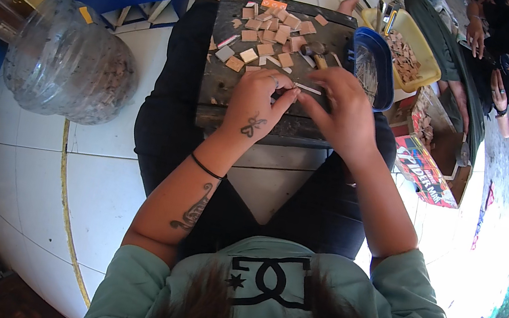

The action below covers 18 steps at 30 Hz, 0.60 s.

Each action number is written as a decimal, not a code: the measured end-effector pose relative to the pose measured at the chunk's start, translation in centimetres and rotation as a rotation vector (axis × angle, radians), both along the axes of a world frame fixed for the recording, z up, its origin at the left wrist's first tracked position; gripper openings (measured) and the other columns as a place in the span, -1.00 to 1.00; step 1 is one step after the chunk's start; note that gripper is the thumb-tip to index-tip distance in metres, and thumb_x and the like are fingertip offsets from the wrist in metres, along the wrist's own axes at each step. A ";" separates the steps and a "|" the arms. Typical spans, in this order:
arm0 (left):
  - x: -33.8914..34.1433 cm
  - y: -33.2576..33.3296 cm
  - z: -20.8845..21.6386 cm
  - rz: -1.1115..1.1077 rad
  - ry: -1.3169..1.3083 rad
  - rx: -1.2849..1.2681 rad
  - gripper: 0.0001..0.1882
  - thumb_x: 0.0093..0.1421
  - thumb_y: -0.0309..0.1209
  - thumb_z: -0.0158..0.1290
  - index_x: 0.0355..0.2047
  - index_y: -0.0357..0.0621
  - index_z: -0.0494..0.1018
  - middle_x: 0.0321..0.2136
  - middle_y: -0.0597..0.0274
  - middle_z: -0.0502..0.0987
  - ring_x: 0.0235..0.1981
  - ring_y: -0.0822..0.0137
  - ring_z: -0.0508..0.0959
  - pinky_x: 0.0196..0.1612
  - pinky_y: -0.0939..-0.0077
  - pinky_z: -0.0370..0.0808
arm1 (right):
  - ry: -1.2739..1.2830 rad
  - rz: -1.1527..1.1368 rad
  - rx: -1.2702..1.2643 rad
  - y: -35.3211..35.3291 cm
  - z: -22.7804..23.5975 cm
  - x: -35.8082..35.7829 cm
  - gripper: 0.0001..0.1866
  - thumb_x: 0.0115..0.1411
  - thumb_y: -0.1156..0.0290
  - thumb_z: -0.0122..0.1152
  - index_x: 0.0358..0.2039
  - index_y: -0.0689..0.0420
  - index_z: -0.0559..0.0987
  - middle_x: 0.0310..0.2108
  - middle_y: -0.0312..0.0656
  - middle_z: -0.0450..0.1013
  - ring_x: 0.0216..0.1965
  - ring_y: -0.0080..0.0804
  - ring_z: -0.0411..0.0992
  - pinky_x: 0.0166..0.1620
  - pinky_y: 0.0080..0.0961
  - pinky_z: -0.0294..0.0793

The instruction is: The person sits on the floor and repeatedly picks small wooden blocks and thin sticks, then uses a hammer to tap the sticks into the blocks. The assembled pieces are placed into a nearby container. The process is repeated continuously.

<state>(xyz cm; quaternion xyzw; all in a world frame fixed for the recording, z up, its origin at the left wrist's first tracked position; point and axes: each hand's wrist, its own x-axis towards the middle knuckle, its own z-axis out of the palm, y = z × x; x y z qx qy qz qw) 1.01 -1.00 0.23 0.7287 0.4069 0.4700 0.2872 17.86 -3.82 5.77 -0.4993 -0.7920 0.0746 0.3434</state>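
Over a dark low board (221, 95) between my legs, my two hands meet at the fingertips. My left hand (257, 99) is closed, thumb and forefinger pinched together. My right hand (342, 114) has its thumb against the same spot, its other fingers curled. What they pinch is small and mostly hidden. A thin pale strip (308, 88) shows between the hands; whether it is held or lies on the board I cannot tell. Ahead of the fingers, several square wooden tiles (282, 33) lie in a loose pile. A brownish handled tool (319, 60) lies partly behind my right hand.
At the board's right stands a blue tray (384, 100) of thin metal pins or nails. Beyond it are a yellow basin (429, 62) of wooden pieces and a cardboard box (429, 169). A large clear plastic container (73, 66) stands left. Another person's hand (499, 93) shows far right.
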 end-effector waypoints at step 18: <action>-0.4 0.5 1.2 -0.037 0.198 -0.037 -0.82 0.10 -0.37 0.22 -0.50 -0.26 0.56 -0.57 0.10 0.55 -0.51 0.21 0.54 -0.37 0.38 0.43 | 0.374 -0.256 -0.684 -10.6 2.0 4.2 -0.60 0.35 0.47 -0.07 0.19 0.16 0.28 -0.50 -0.10 0.40 -0.44 -0.22 0.47 -0.30 -0.39 0.43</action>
